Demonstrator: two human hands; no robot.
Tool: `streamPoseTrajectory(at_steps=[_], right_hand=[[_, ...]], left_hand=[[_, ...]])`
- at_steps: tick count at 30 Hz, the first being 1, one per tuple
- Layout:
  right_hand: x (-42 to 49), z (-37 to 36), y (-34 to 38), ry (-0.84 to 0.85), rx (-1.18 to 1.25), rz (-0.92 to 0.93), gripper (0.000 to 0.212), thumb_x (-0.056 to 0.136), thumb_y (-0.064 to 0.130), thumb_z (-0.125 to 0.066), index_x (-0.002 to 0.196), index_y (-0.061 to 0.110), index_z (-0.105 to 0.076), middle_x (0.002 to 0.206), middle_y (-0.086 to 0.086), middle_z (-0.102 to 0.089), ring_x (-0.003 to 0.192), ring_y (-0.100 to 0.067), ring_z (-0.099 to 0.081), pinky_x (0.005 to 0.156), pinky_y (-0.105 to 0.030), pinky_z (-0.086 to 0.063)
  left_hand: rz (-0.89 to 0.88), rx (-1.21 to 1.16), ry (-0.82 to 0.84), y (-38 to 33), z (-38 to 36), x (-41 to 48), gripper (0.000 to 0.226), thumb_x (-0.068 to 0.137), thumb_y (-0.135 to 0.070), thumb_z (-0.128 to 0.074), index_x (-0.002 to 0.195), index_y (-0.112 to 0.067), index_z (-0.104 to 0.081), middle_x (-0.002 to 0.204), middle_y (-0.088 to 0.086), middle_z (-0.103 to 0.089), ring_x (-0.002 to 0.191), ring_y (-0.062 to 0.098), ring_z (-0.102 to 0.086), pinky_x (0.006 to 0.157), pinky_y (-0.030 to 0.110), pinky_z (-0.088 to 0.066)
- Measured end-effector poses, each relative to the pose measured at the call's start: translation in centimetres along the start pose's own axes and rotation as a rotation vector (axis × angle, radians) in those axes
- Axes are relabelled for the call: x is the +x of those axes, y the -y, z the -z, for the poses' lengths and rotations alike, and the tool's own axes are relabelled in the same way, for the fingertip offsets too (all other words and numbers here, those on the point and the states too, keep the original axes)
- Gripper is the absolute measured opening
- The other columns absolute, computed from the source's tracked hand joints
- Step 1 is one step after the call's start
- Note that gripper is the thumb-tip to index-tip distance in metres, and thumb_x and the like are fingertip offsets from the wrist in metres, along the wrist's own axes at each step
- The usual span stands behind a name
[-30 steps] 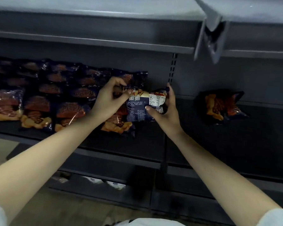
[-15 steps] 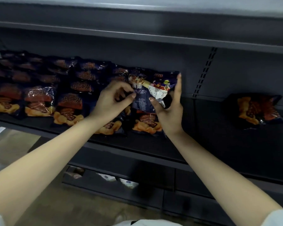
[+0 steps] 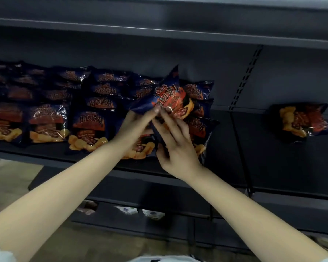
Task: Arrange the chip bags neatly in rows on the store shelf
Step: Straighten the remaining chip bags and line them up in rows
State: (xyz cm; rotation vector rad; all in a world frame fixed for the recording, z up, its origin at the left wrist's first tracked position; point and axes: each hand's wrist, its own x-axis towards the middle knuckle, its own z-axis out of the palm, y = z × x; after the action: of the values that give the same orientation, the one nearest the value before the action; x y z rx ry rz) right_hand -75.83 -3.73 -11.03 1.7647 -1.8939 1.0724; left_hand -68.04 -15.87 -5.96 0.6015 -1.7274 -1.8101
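Both forearms reach up and in from the bottom corners, converging mid-frame. Below them is the lower shelf (image 3: 106,218), with a few pale items (image 3: 129,210) too blurred to identify.

Left hand (image 3: 136,127): thumb and fingers pinch the lower left corner of the chip bag (image 3: 169,99). Right hand (image 3: 175,146): just beside the left, fingers laid on the bag's lower front edge, thumb tucked lower down. It's blurred, so I cannot tell whether it actually grips or only touches.

The chip bag is above and beyond both hands, tilted, top corner pointing up and back, printed face towards the camera. It's lifted over the right end of the rows of bags (image 3: 47,121), overlapping the last column.

The rows fill the left part of the shelf (image 3: 254,148), front row close to the front edge (image 3: 45,157), further rows stacked behind up to the back wall (image 3: 121,52).

Right of the hands is bare shelf, then a lone bag (image 3: 301,121) lying flat, well apart from the rows.

A slotted upright (image 3: 244,78) runs up the back wall between the rows and the lone bag. The upper shelf (image 3: 159,33) overhangs everything, with open height above the bags.
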Motion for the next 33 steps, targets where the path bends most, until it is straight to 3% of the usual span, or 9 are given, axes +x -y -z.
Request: streamPoseTrajectory(at_steps=[4, 7, 11, 15, 19, 22, 26, 29, 33], right_hand=[[0.5, 0.7, 0.2, -0.153, 0.118, -0.041, 0.057, 0.082, 0.018, -0.055, 0.136, 0.016, -0.035, 0.147, -0.006, -0.031, 0.133, -0.020, -0.035, 0.106, -0.032, -0.029], [1.4, 1.9, -0.6, -0.334, 0.310, -0.300, 0.068, 0.087, 0.034, -0.056, 0.142, 0.011, -0.024, 0.147, -0.009, -0.029, 0.139, -0.022, -0.029, 0.112, -0.046, -0.031], [1.7, 3.6, -1.4, -0.135, 0.537, -0.594, 0.096, 0.079, 0.064, -0.057, 0.151, 0.020, -0.012, 0.148, 0.001, -0.038, 0.137, -0.009, -0.035, 0.113, -0.042, -0.032], [1.2, 4.7, -2.3, 0.012, 0.514, -0.781, 0.086, 0.067, 0.068, -0.063, 0.141, 0.030, -0.040, 0.134, 0.006, -0.056, 0.127, -0.009, -0.048, 0.109, -0.039, -0.038], [0.5, 5.5, -2.5, -0.004, 0.668, -0.835, 0.040, 0.075, 0.044, -0.074, 0.109, 0.029, -0.061, 0.106, 0.011, -0.070, 0.106, -0.007, -0.064, 0.097, -0.032, -0.049], [-0.2, 5.6, -2.4, -0.147, 0.644, -0.860, 0.021, 0.082, 0.022, -0.070, 0.096, 0.033, -0.058, 0.087, 0.021, -0.070, 0.089, 0.006, -0.065, 0.079, -0.014, -0.051], [-2.6, 5.0, -2.5, -0.228, 0.592, -0.936, 0.028, 0.084, 0.025, -0.069, 0.110, 0.024, -0.059, 0.101, 0.009, -0.070, 0.096, -0.004, -0.066, 0.084, -0.026, -0.052], [-4.9, 4.4, -2.3, -0.213, 0.479, -0.926, 0.054, 0.085, 0.030, -0.066, 0.134, 0.022, -0.045, 0.113, 0.013, -0.065, 0.106, 0.001, -0.061, 0.089, -0.022, -0.048], [-6.3, 3.9, -1.8, -0.202, 0.289, -0.893, 0.075, 0.086, 0.039, -0.058, 0.148, 0.017, -0.021, 0.120, 0.017, -0.058, 0.110, 0.009, -0.055, 0.087, -0.009, -0.043]], left_hand=[[0.055, -0.079, 0.026, 0.0, 1.5, 1.1, 0.036, 0.077, -0.038, -0.058, 0.106, -0.016, -0.062, 0.097, 0.002, -0.071, 0.090, 0.019, -0.068, 0.072, 0.035, -0.055], [0.066, -0.022, 0.041, 0.0, 2.3, 2.0, 0.033, 0.072, -0.034, -0.063, 0.102, -0.020, -0.061, 0.094, 0.000, -0.071, 0.086, 0.017, -0.069, 0.074, 0.037, -0.057], [0.054, 0.123, 0.136, -0.2, 2.6, 2.7, 0.012, 0.087, -0.014, -0.060, 0.093, -0.024, -0.061, 0.075, -0.011, -0.071, 0.077, 0.009, -0.068, 0.068, 0.032, -0.056], [0.078, 0.189, 0.209, -0.6, 2.2, 2.8, 0.017, 0.086, -0.011, -0.061, 0.086, -0.028, -0.057, 0.066, -0.013, -0.068, 0.078, 0.014, -0.063, 0.072, 0.036, -0.053], [0.027, 0.244, 0.269, -1.3, 1.0, 2.7, 0.019, 0.088, -0.014, -0.060, 0.092, -0.031, -0.055, 0.084, -0.008, -0.062, 0.082, 0.009, -0.060, 0.066, 0.025, -0.052], [-0.088, 0.287, 0.307, -1.7, -0.3, 2.0, 0.035, 0.092, -0.013, -0.056, 0.121, -0.030, -0.044, 0.088, -0.016, -0.055, 0.076, -0.009, -0.059, 0.058, 0.007, -0.048], [-0.185, 0.312, 0.266, 0.6, -2.2, -0.2, 0.075, 0.090, -0.017, -0.059, 0.147, -0.024, -0.010, 0.125, -0.033, -0.038, 0.109, -0.028, -0.035, 0.098, 0.002, -0.027], [-0.213, 0.465, 0.235, 3.2, -3.4, -2.1, 0.086, 0.091, -0.020, -0.056, 0.148, -0.025, 0.009, 0.152, -0.015, -0.011, 0.135, -0.007, -0.012, 0.112, 0.017, -0.014], [-0.323, 0.661, 0.244, 5.5, -4.2, -2.9, 0.090, 0.092, -0.024, -0.053, 0.144, -0.022, 0.021, 0.155, -0.004, 0.020, 0.139, -0.001, 0.015, 0.106, 0.004, 0.009]])
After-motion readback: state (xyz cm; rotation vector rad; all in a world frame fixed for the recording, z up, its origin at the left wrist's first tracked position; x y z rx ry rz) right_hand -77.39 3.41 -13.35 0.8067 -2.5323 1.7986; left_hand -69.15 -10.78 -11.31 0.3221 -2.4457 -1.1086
